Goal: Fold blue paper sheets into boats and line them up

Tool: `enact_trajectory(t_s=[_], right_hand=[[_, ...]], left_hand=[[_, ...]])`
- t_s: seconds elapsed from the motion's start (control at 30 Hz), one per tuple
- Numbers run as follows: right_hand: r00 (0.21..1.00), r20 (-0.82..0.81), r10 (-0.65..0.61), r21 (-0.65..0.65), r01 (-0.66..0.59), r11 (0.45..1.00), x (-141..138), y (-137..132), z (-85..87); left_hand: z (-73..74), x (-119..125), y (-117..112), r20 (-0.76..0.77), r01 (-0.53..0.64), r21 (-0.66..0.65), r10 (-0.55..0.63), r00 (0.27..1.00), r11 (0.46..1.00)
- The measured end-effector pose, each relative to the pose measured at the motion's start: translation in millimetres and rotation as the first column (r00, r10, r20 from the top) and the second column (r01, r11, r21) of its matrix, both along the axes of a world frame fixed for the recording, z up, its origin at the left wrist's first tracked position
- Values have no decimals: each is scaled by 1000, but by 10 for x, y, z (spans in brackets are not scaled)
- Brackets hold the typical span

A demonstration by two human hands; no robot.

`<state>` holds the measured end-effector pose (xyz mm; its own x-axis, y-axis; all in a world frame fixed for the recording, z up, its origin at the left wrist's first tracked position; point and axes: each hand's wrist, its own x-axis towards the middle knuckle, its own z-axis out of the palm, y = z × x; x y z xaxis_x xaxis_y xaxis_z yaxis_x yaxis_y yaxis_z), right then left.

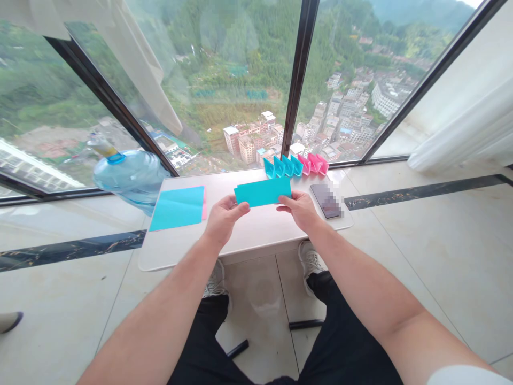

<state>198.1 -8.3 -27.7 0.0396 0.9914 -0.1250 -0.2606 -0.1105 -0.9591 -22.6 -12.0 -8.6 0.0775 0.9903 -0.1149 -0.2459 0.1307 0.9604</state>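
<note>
A folded strip of turquoise paper point(262, 193) is held up over the low white table point(256, 235). My left hand point(225, 215) pinches its left end, thumb on the near face. At the other end, my right hand point(298, 210) grips the lower right corner between thumb and fingers. A small second edge shows at the strip's upper left, so the layers do not line up fully there. To the left lies a stack of flat sheets, with a turquoise sheet point(177, 207) on top and a pink sheet point(204, 203) showing along its right side.
Along the table's back edge stand several folded turquoise paper pieces point(283, 167) and several pink ones point(313, 164). A phone point(326, 201) lies at the right. Beyond the left end is a large water bottle point(130, 176). Tall windows rise behind the table.
</note>
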Motion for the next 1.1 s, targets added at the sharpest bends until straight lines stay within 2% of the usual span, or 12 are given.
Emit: enact_trajectory(t_s=[0.13, 0.2, 0.37, 0.5, 0.6, 0.73, 0.9, 0.97, 1.0, 1.03, 1.1], right_hand=[[1000, -15, 24, -19, -24, 1000, -40, -23, 0], [999, -33, -1, -26, 0, 1000, -49, -25, -6], [981, -59, -184, -45, 181, 982, -38, 7, -9], [975, 12, -220, -46, 221, 974, -23, 23, -9], [966, 87, -243, -30, 247, 969, -12, 28, -37], [943, 187, -276, 17, 278, 961, -4, 40, -93], [929, 274, -249, 83, 235, 968, 45, 79, -81], [889, 375, -262, 119, 233, 965, 128, 109, -45], [842, 456, -289, 143, 251, 957, 189, 123, -25], [776, 550, -308, 156, 267, 951, 262, 132, -5], [579, 758, -300, 157, 285, 946, 438, 132, 30]], left_hand=[[-104, 80, 26, -64, -210, -11, 208, 976, 978], [-136, 92, 49, -80, -258, -5, 256, 963, 966], [-151, 89, 52, -210, -269, 68, 277, 937, 961], [-114, 106, 15, -313, -274, 108, 295, 903, 956], [-100, 127, 8, -306, -286, 109, 306, 902, 952], [-129, 144, 29, -223, -278, 112, 297, 929, 954], [-174, 119, 61, -236, -302, 103, 318, 918, 948], [-182, 97, 74, -237, -333, 93, 346, 908, 938], [-185, 84, 82, -230, -348, 86, 358, 905, 934], [-188, 71, 90, -224, -361, 80, 369, 902, 929], [-196, 45, 107, -220, -385, 74, 392, 893, 920]])
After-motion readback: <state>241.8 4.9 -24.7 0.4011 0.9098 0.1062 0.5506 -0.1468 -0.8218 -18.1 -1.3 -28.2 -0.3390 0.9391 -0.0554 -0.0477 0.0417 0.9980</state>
